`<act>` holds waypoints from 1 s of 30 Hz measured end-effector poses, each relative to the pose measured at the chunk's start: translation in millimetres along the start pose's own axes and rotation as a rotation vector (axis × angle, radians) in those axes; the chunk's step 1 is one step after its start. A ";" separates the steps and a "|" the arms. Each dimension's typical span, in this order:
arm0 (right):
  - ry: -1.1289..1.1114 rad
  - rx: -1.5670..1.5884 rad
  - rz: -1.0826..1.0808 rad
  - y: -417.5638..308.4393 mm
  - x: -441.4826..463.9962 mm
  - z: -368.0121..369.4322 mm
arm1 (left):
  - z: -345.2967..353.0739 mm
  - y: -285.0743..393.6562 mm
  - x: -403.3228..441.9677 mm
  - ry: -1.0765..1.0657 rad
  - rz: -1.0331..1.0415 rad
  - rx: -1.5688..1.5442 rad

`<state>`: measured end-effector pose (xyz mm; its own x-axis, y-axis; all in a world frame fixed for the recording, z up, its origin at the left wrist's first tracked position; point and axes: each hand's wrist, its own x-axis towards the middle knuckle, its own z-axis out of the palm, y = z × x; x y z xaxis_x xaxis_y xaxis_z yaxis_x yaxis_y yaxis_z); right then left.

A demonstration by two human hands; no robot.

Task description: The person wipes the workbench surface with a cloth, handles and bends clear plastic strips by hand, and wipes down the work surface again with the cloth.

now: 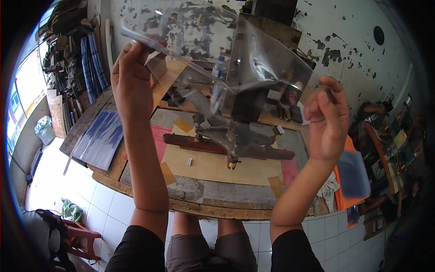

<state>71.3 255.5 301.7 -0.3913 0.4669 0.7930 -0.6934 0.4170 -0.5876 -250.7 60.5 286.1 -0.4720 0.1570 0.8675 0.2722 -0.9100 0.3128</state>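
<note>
Here on my feed, the clear plastic sheet (263,68) hangs in the air, above the surface (217,211) and in front of the machine (232,132). My left hand (133,70) has its edge pinched; my right hand (328,115) is raised near the right-hand corner, fingers curled, and whether that grip has any plastic, I can't tell. Looks light, floppy, slick, probably quick to crease: edges near the corners seem the best hold. Metal crowds the space behind it; the roomier air is this side, between my forearms.
</note>
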 end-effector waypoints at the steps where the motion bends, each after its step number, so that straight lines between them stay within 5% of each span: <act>1: -0.004 -0.012 0.000 -2.8 0.9 -7.3 | -8.3 3.6 3.5 -0.164 -0.009 0.080; 5: 0.190 -0.151 -0.081 -10.2 1.5 -14.2 | -1.4 23.3 3.8 -0.585 -0.306 0.077; 6: 0.190 -0.168 -0.085 -13.0 -0.1 -15.8 | 6.8 28.3 -2.1 -0.508 -0.397 0.172; 11: 0.213 -0.201 -0.166 -25.9 -12.9 -19.6 | 35.6 45.5 -13.9 -0.792 -0.190 0.605; 13: 0.217 -0.191 -0.177 -32.4 -16.3 -20.1 | 48.7 53.0 -18.4 -0.752 -0.118 0.774; 18: 0.173 -0.156 -0.113 -39.7 -18.3 -42.8 | 40.9 33.5 -11.1 -0.496 -0.015 0.369; 23: 0.218 -0.204 0.051 -25.0 -4.5 -38.7 | 24.0 17.2 -15.9 -0.357 -0.145 0.146; 30: 0.111 -0.495 0.108 -35.4 -7.4 -29.0 | 45.8 37.7 -15.7 -0.274 0.012 0.441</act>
<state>116.3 259.9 312.0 -0.3598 0.5960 0.7179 -0.2730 0.6685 -0.6918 -194.6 41.3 302.0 -0.2456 0.2962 0.9230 0.6318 -0.6732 0.3841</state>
